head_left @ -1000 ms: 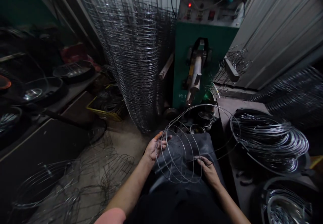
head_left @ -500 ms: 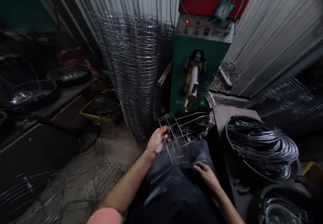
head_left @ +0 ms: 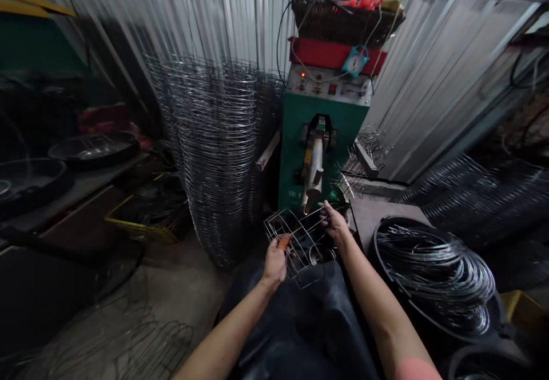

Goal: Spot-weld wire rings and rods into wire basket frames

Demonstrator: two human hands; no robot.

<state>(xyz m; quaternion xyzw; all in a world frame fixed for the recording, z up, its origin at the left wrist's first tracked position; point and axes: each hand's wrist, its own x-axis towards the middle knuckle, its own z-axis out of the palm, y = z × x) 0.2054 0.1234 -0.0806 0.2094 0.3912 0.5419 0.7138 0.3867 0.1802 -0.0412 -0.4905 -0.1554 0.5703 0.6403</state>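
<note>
A small wire rack (head_left: 303,248) of crossed thin rods hangs above my lap, in front of the green machine (head_left: 294,146). My left hand (head_left: 277,260), with an orange wrap on one finger, grips the rack's left part. My right hand (head_left: 332,220) is closed on the rack's far right side, at a long wire reaching up from it. Just beyond the rack is the lower tip of the machine's metal arm (head_left: 315,168). The exact finger contact of my right hand is hard to make out.
Tall stacks of wire rings (head_left: 218,151) stand left of the machine. A black tub (head_left: 381,271) holding curved wires is at the right. Wire pieces (head_left: 154,346) lie on the floor at lower left, near a yellow crate (head_left: 141,228).
My right hand has moved forward from near my lap to the far side of the rack and closed there. The view has tilted up, showing a basket above the machine.
</note>
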